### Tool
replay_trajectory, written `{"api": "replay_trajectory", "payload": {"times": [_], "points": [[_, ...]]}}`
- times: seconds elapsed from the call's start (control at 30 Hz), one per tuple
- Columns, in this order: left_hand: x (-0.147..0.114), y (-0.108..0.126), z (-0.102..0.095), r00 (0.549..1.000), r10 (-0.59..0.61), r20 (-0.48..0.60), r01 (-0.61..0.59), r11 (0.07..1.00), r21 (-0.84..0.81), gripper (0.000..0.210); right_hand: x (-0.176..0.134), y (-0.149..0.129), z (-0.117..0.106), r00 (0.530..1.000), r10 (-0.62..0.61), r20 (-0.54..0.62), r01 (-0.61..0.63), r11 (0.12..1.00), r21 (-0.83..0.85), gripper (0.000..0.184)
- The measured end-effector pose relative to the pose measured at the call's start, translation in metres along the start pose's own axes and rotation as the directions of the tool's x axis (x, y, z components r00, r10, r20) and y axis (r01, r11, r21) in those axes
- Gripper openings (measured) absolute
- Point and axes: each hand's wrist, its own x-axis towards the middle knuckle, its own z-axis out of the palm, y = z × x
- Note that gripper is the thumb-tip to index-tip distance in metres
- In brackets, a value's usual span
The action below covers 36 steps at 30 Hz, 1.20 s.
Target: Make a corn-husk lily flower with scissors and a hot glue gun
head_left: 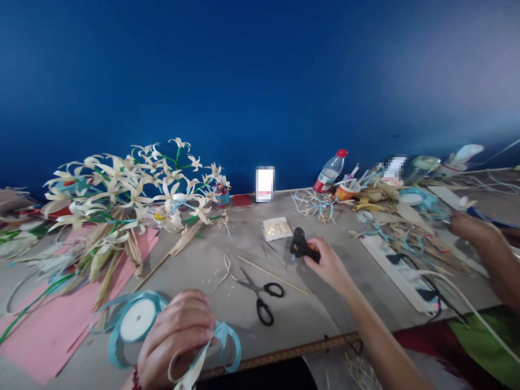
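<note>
My left hand is closed near the front edge of the table, pinching a light blue ribbon that loops out beyond the fingertips. Below those fingers hangs a pale strip, perhaps corn husk. Beside this hand, a spool of blue ribbon lies partly unwound. My right hand is wrapped around the handle of a black glue gun, close to a small whitish pad. Between my hands, scissors with black handles lie spread apart, with a thin stick just behind them.
Pale handmade flowers crowd the left, by pink paper. A red-capped bottle leans near a cup. A white power strip with cables lies right. Another person's hand works at the far right.
</note>
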Motion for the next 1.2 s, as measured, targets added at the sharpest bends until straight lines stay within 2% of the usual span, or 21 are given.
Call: {"api": "replay_trajectory", "payload": {"times": [0.13,0.2,0.23,0.27,0.33,0.37,0.47,0.53,0.6,0.67,0.83,1.0,1.2], "points": [[-0.007,-0.003,0.005,0.998,-0.028,-0.062,0.028,1.0,-0.004,0.01,-0.009,-0.016,-0.004,0.996,0.081,-0.042,-0.066,0.959,0.277,0.03],[-0.01,-0.004,0.008,0.995,-0.041,-0.092,0.041,0.999,-0.005,0.011,-0.02,-0.038,-0.011,0.981,0.194,-0.007,-0.157,0.814,0.559,0.03],[-0.011,-0.005,0.009,0.994,-0.061,-0.093,0.062,0.998,-0.001,0.012,-0.026,-0.051,-0.015,0.981,0.181,0.07,-0.185,0.759,0.624,0.027],[-0.013,-0.006,0.01,0.992,-0.084,-0.096,0.085,0.996,0.005,0.016,-0.034,-0.064,-0.018,0.984,0.105,0.146,-0.177,0.721,0.67,0.026],[-0.016,-0.008,0.012,0.987,-0.116,-0.109,0.118,0.993,0.007,0.019,-0.051,-0.09,-0.023,0.976,-0.016,0.215,-0.149,0.674,0.723,0.026],[-0.017,-0.009,0.013,0.985,-0.118,-0.125,0.119,0.993,0.0,0.018,-0.06,-0.102,-0.024,0.962,-0.062,0.267,-0.162,0.659,0.735,0.026],[-0.02,-0.012,0.017,0.981,-0.107,-0.164,0.104,0.994,-0.026,0.013,-0.081,-0.13,-0.016,0.925,-0.093,0.37,-0.244,0.601,0.761,0.035],[-0.019,-0.012,0.019,0.98,-0.095,-0.172,0.092,0.995,-0.025,0.011,-0.087,-0.142,-0.007,0.884,-0.167,0.436,-0.262,0.595,0.76,0.032],[-0.018,-0.012,0.019,0.983,-0.076,-0.168,0.074,0.997,-0.02,0.01,-0.087,-0.15,0.0,0.855,-0.246,0.458,-0.225,0.619,0.752,0.024],[-0.016,-0.01,0.019,0.982,-0.069,-0.174,0.066,0.998,-0.023,0.011,-0.082,-0.155,0.004,0.857,-0.284,0.431,-0.162,0.645,0.747,0.018],[-0.017,-0.009,0.018,0.981,-0.081,-0.176,0.079,0.997,-0.015,0.009,-0.073,-0.164,0.005,0.867,-0.343,0.36,-0.045,0.666,0.744,0.017],[-0.017,-0.01,0.021,0.978,-0.07,-0.199,0.063,0.997,-0.04,0.009,-0.076,-0.168,0.005,0.896,-0.284,0.343,-0.074,0.665,0.743,0.014],[-0.016,-0.008,0.022,0.977,-0.063,-0.201,0.059,0.998,-0.023,0.008,-0.076,-0.168,0.003,0.883,-0.312,0.351,-0.054,0.675,0.736,0.013]]}}
